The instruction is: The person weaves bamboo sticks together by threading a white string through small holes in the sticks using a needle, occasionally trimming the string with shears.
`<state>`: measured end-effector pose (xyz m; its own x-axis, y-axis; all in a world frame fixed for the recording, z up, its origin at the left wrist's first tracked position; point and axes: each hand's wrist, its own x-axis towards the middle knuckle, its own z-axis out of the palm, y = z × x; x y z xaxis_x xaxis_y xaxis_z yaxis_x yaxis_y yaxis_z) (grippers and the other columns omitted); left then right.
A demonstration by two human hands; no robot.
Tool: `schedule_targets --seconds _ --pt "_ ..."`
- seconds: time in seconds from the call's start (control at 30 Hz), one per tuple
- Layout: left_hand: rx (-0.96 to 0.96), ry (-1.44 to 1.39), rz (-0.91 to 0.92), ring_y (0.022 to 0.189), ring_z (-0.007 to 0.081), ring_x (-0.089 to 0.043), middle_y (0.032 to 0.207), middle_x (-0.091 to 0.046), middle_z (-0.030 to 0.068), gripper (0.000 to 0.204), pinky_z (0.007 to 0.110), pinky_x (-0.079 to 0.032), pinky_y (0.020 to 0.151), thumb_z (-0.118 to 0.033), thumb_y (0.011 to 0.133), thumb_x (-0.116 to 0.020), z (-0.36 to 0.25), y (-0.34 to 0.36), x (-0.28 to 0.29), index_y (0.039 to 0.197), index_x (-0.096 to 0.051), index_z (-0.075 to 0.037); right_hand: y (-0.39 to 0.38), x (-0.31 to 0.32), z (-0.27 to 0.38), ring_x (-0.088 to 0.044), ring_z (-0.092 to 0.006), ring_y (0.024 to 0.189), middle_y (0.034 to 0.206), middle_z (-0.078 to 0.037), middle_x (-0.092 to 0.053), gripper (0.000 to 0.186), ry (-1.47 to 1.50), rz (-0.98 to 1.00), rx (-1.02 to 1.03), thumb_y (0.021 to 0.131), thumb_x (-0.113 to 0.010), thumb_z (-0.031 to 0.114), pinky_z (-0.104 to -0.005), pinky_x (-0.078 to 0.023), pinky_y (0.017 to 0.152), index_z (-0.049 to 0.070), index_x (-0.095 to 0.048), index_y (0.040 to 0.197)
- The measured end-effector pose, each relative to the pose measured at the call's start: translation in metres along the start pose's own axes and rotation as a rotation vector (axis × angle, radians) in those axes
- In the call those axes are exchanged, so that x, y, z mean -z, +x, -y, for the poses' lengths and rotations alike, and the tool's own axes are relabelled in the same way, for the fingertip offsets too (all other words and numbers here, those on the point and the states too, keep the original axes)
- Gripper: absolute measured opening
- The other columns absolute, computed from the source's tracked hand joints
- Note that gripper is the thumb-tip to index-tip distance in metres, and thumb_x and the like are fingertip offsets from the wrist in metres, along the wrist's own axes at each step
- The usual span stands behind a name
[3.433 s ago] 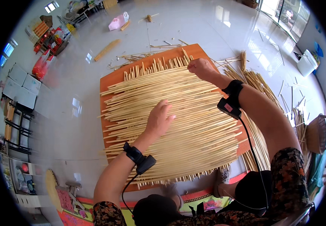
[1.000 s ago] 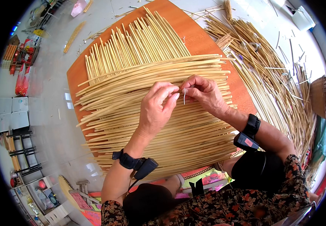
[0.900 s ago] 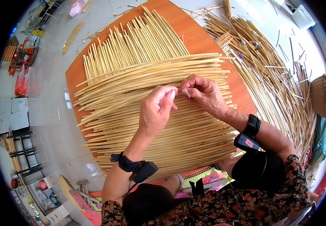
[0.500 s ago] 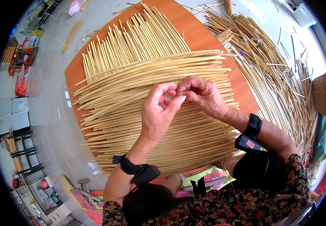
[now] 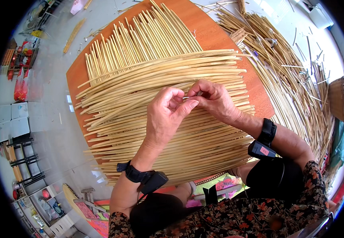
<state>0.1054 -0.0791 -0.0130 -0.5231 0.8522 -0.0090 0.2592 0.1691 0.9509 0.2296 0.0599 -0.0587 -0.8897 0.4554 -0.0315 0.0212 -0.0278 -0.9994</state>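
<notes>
Many pale reed sticks (image 5: 180, 142) lie crosswise in a broad layer on an orange wooden board (image 5: 255, 87), over a second row (image 5: 136, 39) running lengthwise toward the far end. My left hand (image 5: 166, 115) and my right hand (image 5: 215, 101) meet above the middle of the layer, fingertips pinched together and almost touching. A thin, pale strand (image 5: 187, 97), which looks like string, is held between them, partly hidden by my thumbs and fingers. Each wrist wears a black strapped device.
Loose reeds (image 5: 283, 71) are piled on the floor to the right, beside a woven basket (image 5: 338, 99) and a white bin (image 5: 318, 16). At the left stand folded black racks (image 5: 25, 160), stacked pale boxes (image 5: 19, 115) and shelving (image 5: 45, 210). A floral mat (image 5: 227, 184) lies below.
Both hands have come from spread apart over the reeds to meet in a pinch. The white strand, dangling from my right fingers a second ago, is now mostly hidden between both hands' fingertips.
</notes>
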Motion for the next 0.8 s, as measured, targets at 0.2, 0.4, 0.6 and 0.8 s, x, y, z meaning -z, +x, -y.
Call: schedule_targets --seconds 0.2,0.4,0.6,0.8 --pt "0.006 -0.027 0.015 0.070 0.0060 -0.062 0.082 -0.066 0.0024 0.018 0.020 -0.049 0.060 -0.015 0.093 -0.072 0.013 -0.003 0.002 0.099 -0.065 0.001 0.001 -0.003 0.005 -0.059 -0.0062 0.079 0.086 -0.001 -0.064 0.011 -0.054 0.016 -0.014 0.090 -0.072 0.007 -0.0243 -0.052 0.071 0.002 -0.065 0.097" --pt "0.081 -0.159 -0.020 0.068 0.0087 -0.063 0.087 -0.066 0.0028 0.015 0.020 -0.048 0.058 -0.016 0.099 -0.063 0.014 -0.002 0.004 0.103 -0.065 -0.002 0.002 -0.004 0.009 -0.057 -0.0043 0.076 0.084 0.001 -0.062 0.012 -0.003 0.023 -0.091 0.088 -0.075 0.008 -0.0225 -0.050 0.068 0.003 -0.064 0.092" --pt "0.208 -0.251 0.042 0.069 0.0094 -0.065 0.089 -0.066 0.0035 0.018 0.020 -0.047 0.056 -0.018 0.100 -0.062 0.004 0.002 0.006 0.109 -0.063 -0.003 0.005 -0.004 0.007 -0.049 -0.0002 0.070 0.077 0.006 -0.058 0.012 -0.040 0.017 -0.074 0.090 -0.073 0.007 -0.0189 -0.044 0.062 0.005 -0.061 0.089" --pt "0.171 -0.189 0.045 0.069 0.0090 -0.065 0.087 -0.066 0.0034 0.018 0.019 -0.047 0.055 -0.018 0.099 -0.062 0.003 0.003 0.007 0.109 -0.063 -0.002 0.005 -0.003 0.008 -0.047 -0.0006 0.069 0.075 0.006 -0.056 0.015 -0.139 0.011 -0.046 0.088 -0.075 0.007 -0.0196 -0.043 0.060 0.005 -0.060 0.087"
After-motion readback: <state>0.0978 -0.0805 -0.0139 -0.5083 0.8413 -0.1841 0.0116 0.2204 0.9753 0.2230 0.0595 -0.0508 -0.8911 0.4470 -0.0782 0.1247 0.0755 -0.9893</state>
